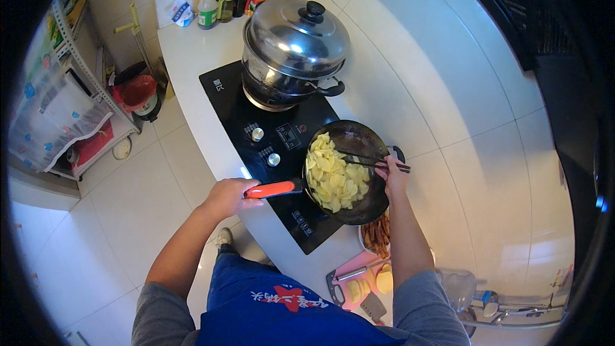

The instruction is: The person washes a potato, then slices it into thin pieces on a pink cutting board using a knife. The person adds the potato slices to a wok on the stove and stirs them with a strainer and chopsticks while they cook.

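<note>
A dark wok [366, 208] sits on the near burner of the black cooktop [221, 93], tilted a little. Pale yellow potato slices [334, 176] are heaped along its left side. My left hand [229, 197] is closed round the red end of the wok's handle [272, 189]. Over the wok's right rim, my right hand [395, 176] grips dark chopsticks [362, 161], whose tips reach in among the slices.
A large lidded steel steamer pot [295, 41] stands on the far burner. Bottles [207, 9] crowd the counter's far end. Near me are a bowl of brown strips [377, 234] and a pink cutting board [349, 268] with a knife [355, 273] and potato pieces [384, 280].
</note>
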The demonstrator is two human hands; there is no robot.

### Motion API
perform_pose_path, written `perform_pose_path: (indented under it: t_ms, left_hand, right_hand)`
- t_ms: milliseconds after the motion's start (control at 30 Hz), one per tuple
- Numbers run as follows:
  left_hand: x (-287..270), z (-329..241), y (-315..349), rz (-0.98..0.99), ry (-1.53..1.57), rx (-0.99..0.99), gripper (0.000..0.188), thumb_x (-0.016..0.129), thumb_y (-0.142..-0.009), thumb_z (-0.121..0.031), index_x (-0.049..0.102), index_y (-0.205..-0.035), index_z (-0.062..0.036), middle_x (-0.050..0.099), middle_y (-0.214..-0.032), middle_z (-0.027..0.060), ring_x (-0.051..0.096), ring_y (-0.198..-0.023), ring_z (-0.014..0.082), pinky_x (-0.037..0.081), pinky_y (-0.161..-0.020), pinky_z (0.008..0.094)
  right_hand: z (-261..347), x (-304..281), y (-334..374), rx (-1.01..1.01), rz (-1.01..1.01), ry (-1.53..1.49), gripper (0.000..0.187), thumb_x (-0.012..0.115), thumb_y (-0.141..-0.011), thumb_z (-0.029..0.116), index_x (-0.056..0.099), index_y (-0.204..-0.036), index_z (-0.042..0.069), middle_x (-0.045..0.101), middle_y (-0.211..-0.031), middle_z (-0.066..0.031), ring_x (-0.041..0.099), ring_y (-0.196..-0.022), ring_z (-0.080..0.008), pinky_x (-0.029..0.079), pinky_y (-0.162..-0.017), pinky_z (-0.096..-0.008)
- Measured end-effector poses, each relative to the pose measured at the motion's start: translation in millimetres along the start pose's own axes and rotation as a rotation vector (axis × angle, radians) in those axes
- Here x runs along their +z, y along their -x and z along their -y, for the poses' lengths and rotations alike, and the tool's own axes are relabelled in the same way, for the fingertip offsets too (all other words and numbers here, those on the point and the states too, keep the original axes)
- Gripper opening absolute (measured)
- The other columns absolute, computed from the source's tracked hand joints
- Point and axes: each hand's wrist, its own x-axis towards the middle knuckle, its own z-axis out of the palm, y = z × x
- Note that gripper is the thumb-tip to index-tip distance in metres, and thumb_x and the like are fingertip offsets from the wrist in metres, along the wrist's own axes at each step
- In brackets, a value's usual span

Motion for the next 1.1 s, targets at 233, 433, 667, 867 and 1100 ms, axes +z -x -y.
perform_pose_path:
  t_ms: [233, 433, 667, 867, 1100]
  left_hand:
    - [2.5, 4.6, -1.4, -0.016, -0.010, 0.052, 0.032, 0.072, -0.074, -0.033, 0.062, -0.096, -0.0122, 0.064, -0.080, 0.0100, 0.062, -0.074, 0.0306, 0.048, -0.066, 0.0382]
    - [0.0, 0.3, -1.2, 0.011, -0.019, 0.021, 0.032, 0.072, -0.074, -0.034, 0.062, -0.095, -0.0120, 0.063, -0.079, 0.0106, 0.061, -0.073, 0.0308, 0.047, -0.065, 0.0379]
    - [-1.4, -1.3, -0.6, 0.001, 0.005, 0.019, 0.030, 0.072, -0.074, -0.032, 0.062, -0.092, -0.0106, 0.062, -0.077, 0.0111, 0.060, -0.071, 0.0304, 0.047, -0.063, 0.0381]
    - [-1.9, -2.0, -2.2, 0.006, -0.011, 0.038, 0.030, 0.072, -0.073, -0.032, 0.061, -0.092, -0.0110, 0.062, -0.076, 0.0109, 0.060, -0.071, 0.0306, 0.046, -0.063, 0.0385]
    - [1.6, 2.2, -0.2, -0.031, -0.013, 0.044, 0.030, 0.072, -0.073, -0.033, 0.061, -0.092, -0.0115, 0.062, -0.075, 0.0104, 0.060, -0.071, 0.0304, 0.046, -0.062, 0.0384]
  right_hand:
    - [35.8, -7.5, 46.6, 0.044, 0.235, 0.049, 0.016, 0.060, -0.088, 0.013, 0.059, -0.089, -0.002, 0.064, -0.086, -0.0137, 0.066, -0.077, -0.0242, 0.058, -0.062, -0.0340]
    - [66.7, -4.5, 119.5, -0.037, 0.449, 0.392, 0.012, 0.063, -0.085, 0.009, 0.065, -0.087, -0.003, 0.066, -0.084, -0.0093, 0.065, -0.079, -0.0185, 0.054, -0.068, -0.0305]
    - [37.5, 15.0, 148.4, -0.662, 0.818, 0.904, 0.013, 0.069, -0.079, 0.011, 0.067, -0.089, 0.005, 0.068, -0.092, -0.0126, 0.066, -0.083, -0.0265, 0.053, -0.072, -0.0339]
    - [9.4, 16.0, 114.5, -0.846, 0.711, 0.926, 0.011, 0.068, -0.079, 0.008, 0.066, -0.090, 0.005, 0.067, -0.093, -0.0137, 0.066, -0.085, -0.0266, 0.052, -0.074, -0.0350]
    - [48.4, -17.5, 71.0, -0.211, 0.155, 0.353, 0.015, 0.064, -0.084, 0.011, 0.065, -0.093, -0.002, 0.065, -0.084, -0.0047, 0.062, -0.076, -0.0139, 0.053, -0.068, -0.0274]
